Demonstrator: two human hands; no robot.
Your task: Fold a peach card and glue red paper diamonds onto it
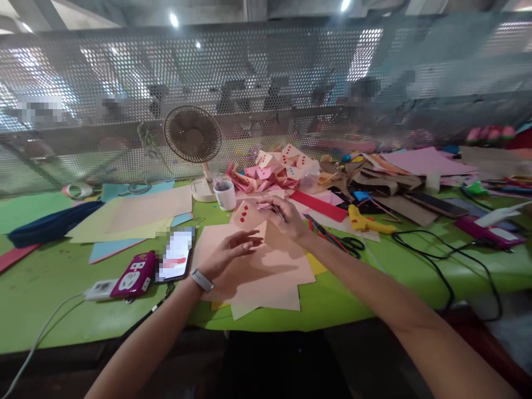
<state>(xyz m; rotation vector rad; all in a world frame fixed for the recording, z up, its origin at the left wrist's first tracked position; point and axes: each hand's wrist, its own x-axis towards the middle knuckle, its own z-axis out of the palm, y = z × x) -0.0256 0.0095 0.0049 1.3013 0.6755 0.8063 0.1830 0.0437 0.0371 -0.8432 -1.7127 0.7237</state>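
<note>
My right hand [286, 215] grips thin metal tweezers [277, 210] just above a small folded pink paper piece [248, 214] that carries red diamond shapes. My left hand [230, 250] rests with fingers spread on large pink paper sheets [266, 277] lying on the green table [50, 299]; its fingertips point toward the small piece, and whether they touch it is unclear. A watch sits on my left wrist.
A pile of finished pink pieces [282, 165] lies behind. A small fan [192, 134] and a white cup [225, 195] stand at the back. A phone [176, 256], scissors [336, 237], a yellow glue gun [366, 221] and black cables [440, 266] lie around.
</note>
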